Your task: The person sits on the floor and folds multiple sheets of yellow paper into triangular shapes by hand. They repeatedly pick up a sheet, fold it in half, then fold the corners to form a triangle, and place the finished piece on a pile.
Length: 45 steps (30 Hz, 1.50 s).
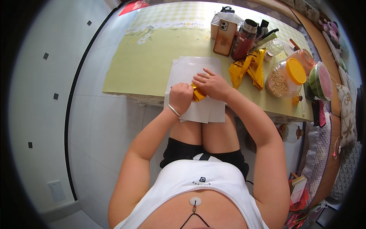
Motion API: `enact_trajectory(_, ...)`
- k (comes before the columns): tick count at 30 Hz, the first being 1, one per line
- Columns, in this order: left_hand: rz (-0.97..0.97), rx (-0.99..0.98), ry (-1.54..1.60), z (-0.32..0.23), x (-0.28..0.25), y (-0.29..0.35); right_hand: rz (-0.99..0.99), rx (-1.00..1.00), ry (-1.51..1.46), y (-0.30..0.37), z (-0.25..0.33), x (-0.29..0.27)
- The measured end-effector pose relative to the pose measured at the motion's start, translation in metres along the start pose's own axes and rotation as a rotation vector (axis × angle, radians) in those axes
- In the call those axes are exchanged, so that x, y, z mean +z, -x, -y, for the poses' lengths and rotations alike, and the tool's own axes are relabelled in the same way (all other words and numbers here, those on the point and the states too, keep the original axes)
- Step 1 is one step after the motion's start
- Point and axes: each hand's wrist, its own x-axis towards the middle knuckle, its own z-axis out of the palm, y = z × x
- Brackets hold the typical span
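Observation:
My left hand (181,98), a bangle at its wrist, is curled closed against the left edge of a piece of shiny gold foil paper (198,94). My right hand (212,84) lies over the foil's right side with its fingers stretched out to the left. Much of the foil is hidden under both hands. Beneath them, white paper sheets (194,65) lie partly on the table and overhang its near edge above my lap. To the right of the sheets rest folded gold foil pieces (249,68).
On the table (141,65), a phone (225,37) stands propped beside a dark red thermos (244,40). Farther right are a yellow-lidded jar (284,78) of pale kernels and a cut watermelon (320,81). A cushioned bench (324,152) runs along the right.

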Motion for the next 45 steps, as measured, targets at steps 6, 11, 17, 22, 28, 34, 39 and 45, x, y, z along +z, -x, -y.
enact_trajectory(6,0.059,-0.302,0.174,0.017,-0.021,0.008,0.029,0.149,-0.07,0.021,-0.001,0.019)
enact_trajectory(11,0.165,-0.642,0.536,0.045,-0.027,0.015,0.027,0.209,-0.141,0.015,0.002,0.014)
enact_trajectory(17,0.028,-0.142,0.22,0.043,-0.034,0.027,0.026,0.22,-0.174,0.006,0.003,0.005)
enact_trajectory(22,0.045,0.074,0.155,0.025,-0.027,0.033,0.013,0.118,-0.087,0.007,0.004,0.015)
enact_trajectory(28,0.106,0.098,-0.047,0.002,-0.013,0.052,0.04,0.213,-0.291,0.016,0.008,0.016)
enact_trajectory(34,0.086,-0.013,-0.086,-0.007,-0.021,0.054,0.169,0.269,-0.28,0.03,-0.002,-0.003)
enact_trajectory(39,-0.029,0.007,-0.039,0.001,-0.027,0.029,0.101,0.274,-0.406,0.027,-0.007,-0.008)
enact_trajectory(45,-0.167,-0.587,0.721,0.029,-0.012,0.026,-0.222,0.448,-0.594,0.022,-0.007,0.007)
